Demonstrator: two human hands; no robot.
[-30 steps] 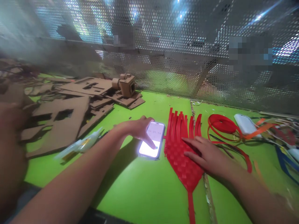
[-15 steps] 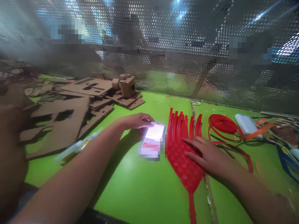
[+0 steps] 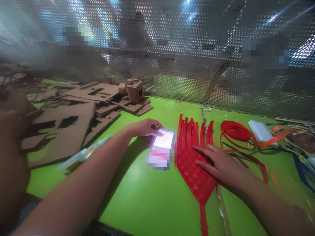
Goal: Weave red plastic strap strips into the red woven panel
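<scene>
A lit smartphone (image 3: pixel 164 140) lies on the green table, its lower part blurred out. At its upper left edge is my left hand (image 3: pixel 147 127), thumb over the screen and other fingers curled round the side, partly hidden. To the right of the phone lies a red woven piece of flat strips (image 3: pixel 190 164). Loose strip ends fan out at its far side, and one strip tail (image 3: pixel 203 219) runs toward me. My right hand (image 3: pixel 214 160) rests on the right part of the weave with its fingers apart, gripping nothing.
Cut cardboard sheets (image 3: pixel 81 121) and a small cardboard box model (image 3: pixel 135 91) lie at left. Clear plastic packets (image 3: pixel 83 154) sit near my left forearm. At right are a red strip roll (image 3: pixel 236 130), a white device (image 3: pixel 261 131) and tangled strips. A perforated metal screen (image 3: pixel 172 75) stands behind.
My left thumb has shifted slightly lower on the phone's screen. My right hand stays on the red weave. The view has moved a very little.
</scene>
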